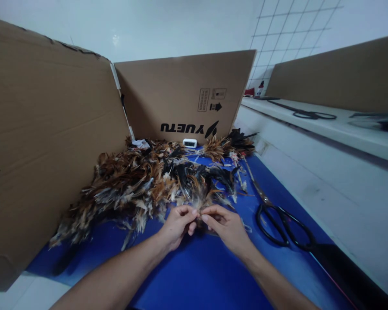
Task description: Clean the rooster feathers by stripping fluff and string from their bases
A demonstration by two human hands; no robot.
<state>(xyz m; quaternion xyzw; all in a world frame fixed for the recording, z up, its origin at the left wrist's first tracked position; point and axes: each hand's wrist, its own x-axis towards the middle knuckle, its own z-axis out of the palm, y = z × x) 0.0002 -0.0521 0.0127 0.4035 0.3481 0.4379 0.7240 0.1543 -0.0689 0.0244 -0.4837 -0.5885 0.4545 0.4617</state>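
My left hand (pixel 180 224) and my right hand (pixel 224 226) meet at the middle of the blue tabletop (pixel 200 271). The fingertips of both pinch the lower end of a feather tuft (pixel 199 199), whose wispy grey-brown barbs fan out away from me. Exactly how many feathers are in the pinch is hidden by the fingers. Just beyond lie dark, glossy feathers (pixel 184 176). A large heap of brown, black and whitish feathers (pixel 123 185) spreads to the left and back.
Black-handled scissors (pixel 280 224) lie to the right of my hands. Cardboard panels (pixel 181 94) stand at the back and left. A small white digital display (pixel 189 143) sits by the back panel. On a ledge at right rests another pair of scissors (pixel 313 115).
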